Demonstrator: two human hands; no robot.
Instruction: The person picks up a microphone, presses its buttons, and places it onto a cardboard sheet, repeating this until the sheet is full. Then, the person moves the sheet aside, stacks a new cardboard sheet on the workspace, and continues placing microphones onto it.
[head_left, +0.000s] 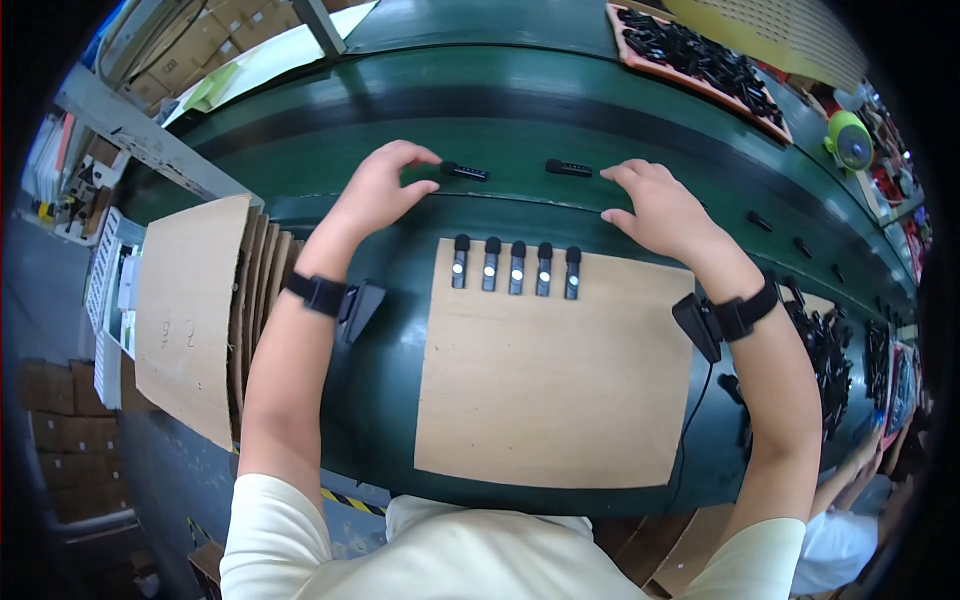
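Both arms reach over a green conveyor belt (pixel 400 95). My left hand (pixel 385 190) has thumb and index finger apart, the index fingertip at the foam end of a small black clip-on microphone (pixel 468 173) lying on the belt. My right hand (pixel 660 205) is also spread, its fingertips just right of a second black microphone (pixel 570 168). Neither hand grips anything. Below them lies a flat cardboard sheet (pixel 555 390). Along its far edge stand several like microphones (pixel 517 268) in a row, foam ends pointing away from me.
Left of me leans a stack of cardboard sheets (pixel 190 315). A pink-rimmed tray (pixel 700 85) of black parts sits at the far right. More black pieces (pixel 825 350) are heaped beside my right arm, with loose ones (pixel 760 221) on the belt. A co-worker's sleeve (pixel 840 550) shows lower right.
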